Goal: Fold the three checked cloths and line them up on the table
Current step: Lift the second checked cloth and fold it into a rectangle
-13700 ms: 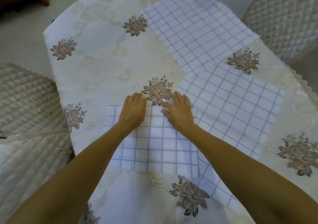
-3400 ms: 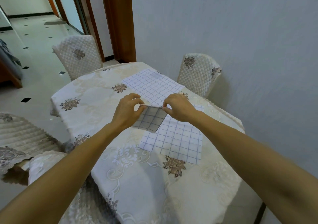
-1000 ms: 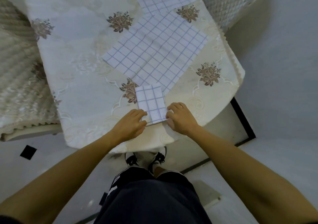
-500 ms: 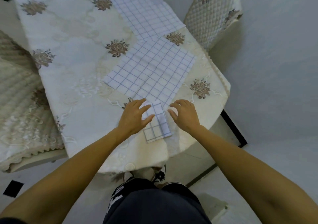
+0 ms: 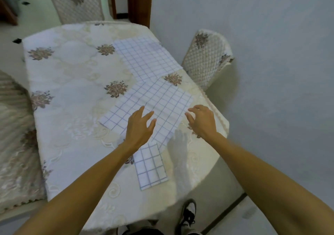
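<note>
One checked cloth, folded into a small rectangle [image 5: 151,166], lies near the table's front edge, just under my left forearm. A second checked cloth [image 5: 162,99] lies spread flat in the middle right of the table. A third checked cloth [image 5: 146,57] lies flat beyond it, toward the far right. My left hand [image 5: 140,126] hovers over the near part of the middle cloth with its fingers spread and holds nothing. My right hand [image 5: 201,121] is above that cloth's right corner, fingers loosely bent and empty.
The table [image 5: 72,83] wears a cream cloth with brown flower prints. Quilted chairs stand at the right [image 5: 207,59], the far end [image 5: 75,1] and the left [image 5: 12,144]. A grey wall runs close along the right. My shoe [image 5: 188,215] shows below the table's edge.
Both hands have let go of the small folded cloth, which now lies near the front edge. They have moved forward over the middle flat cloth, and the view has tilted up.
</note>
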